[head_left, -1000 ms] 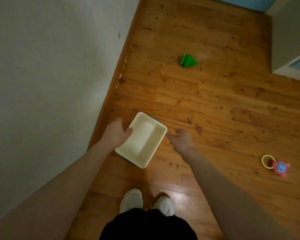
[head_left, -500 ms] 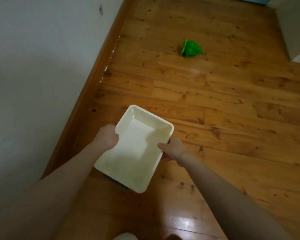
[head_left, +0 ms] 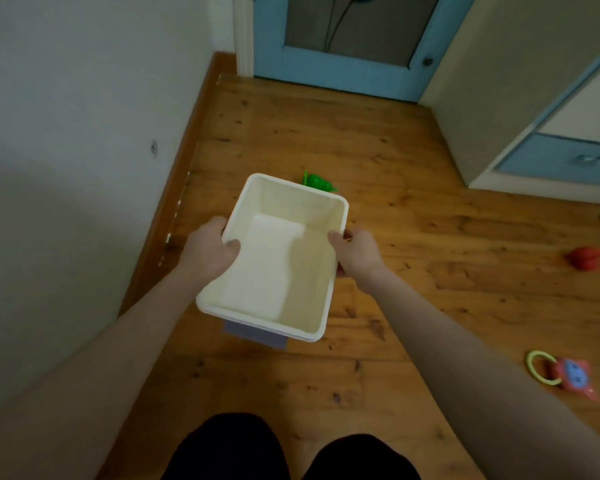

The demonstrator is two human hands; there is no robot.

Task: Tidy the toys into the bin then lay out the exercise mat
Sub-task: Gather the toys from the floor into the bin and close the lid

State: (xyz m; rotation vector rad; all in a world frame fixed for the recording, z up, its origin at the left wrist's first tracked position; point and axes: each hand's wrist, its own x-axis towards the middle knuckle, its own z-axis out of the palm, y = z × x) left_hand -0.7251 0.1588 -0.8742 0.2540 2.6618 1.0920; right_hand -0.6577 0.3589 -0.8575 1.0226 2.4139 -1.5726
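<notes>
Both hands hold the cream plastic bin (head_left: 274, 271) off the wooden floor (head_left: 395, 150) — the left hand (head_left: 208, 251) clamps one long rim with the thumb hooked inside, the right hand (head_left: 357, 252) grips the opposite rim. The bin's pale bottom and walls are all that show inside it. A green toy (head_left: 317, 182) peeks out just beyond its far edge. Well to the right on the floor lie a red toy (head_left: 584, 258) and, nearer, a pink rattle with a yellow ring (head_left: 561, 374).
</notes>
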